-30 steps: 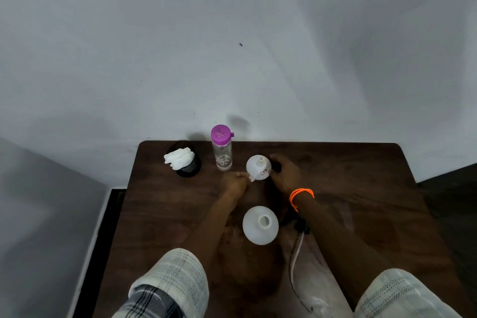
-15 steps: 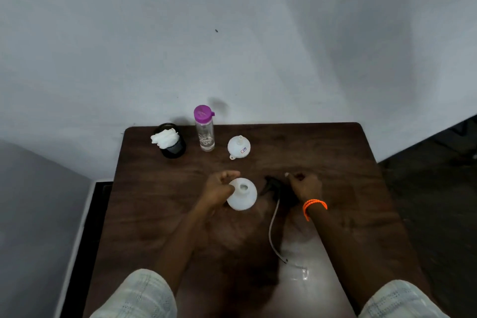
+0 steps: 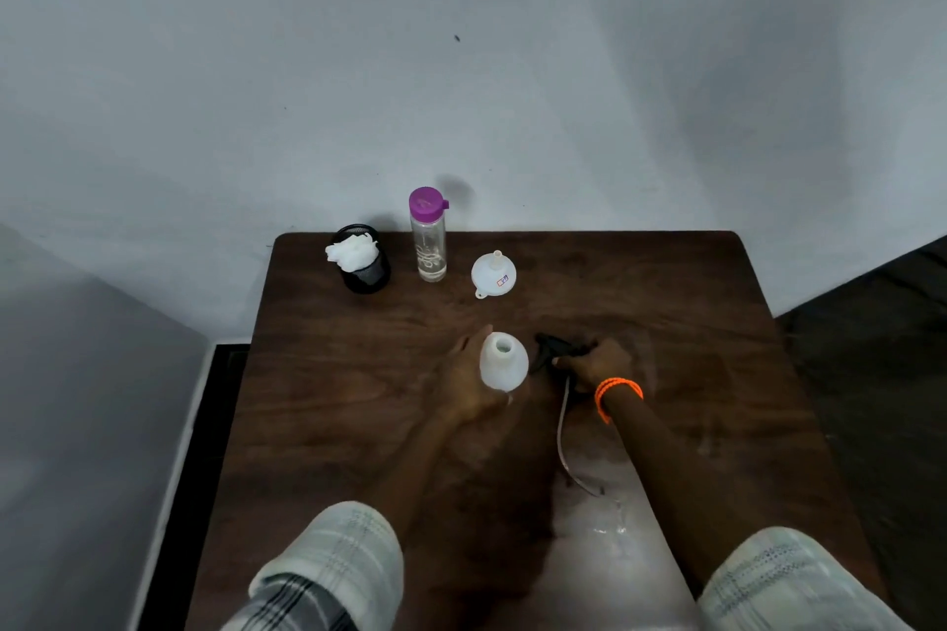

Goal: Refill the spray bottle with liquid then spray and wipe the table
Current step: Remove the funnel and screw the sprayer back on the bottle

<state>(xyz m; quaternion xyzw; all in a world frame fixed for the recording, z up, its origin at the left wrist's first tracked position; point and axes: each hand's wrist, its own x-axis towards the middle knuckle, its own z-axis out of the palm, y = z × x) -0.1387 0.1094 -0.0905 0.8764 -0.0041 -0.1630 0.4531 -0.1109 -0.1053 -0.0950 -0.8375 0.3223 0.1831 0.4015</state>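
Left hand: curled round the lower body of the white spray bottle, gripping it from the bottle's nine o'clock side. Bottle upright on the brown table near its middle, long axis vertical, open neck pointing up, top removed.

Right hand: at three o'clock of the bottle, close but apart, fingers closed on the black trigger sprayer head. Nozzle points to ten o'clock, toward the bottle; the clear dip tube trails to six o'clock along the table. Orange beaded wristband on this wrist.

Twelve o'clock of the hands, near the far edge: white funnel, mouth down, spout up, small sticker on its side, writing too small to read. At its nine o'clock, clear water bottle, upright, purple cap, faint print unreadable. Further toward nine o'clock, black mesh cup holding white cloth.
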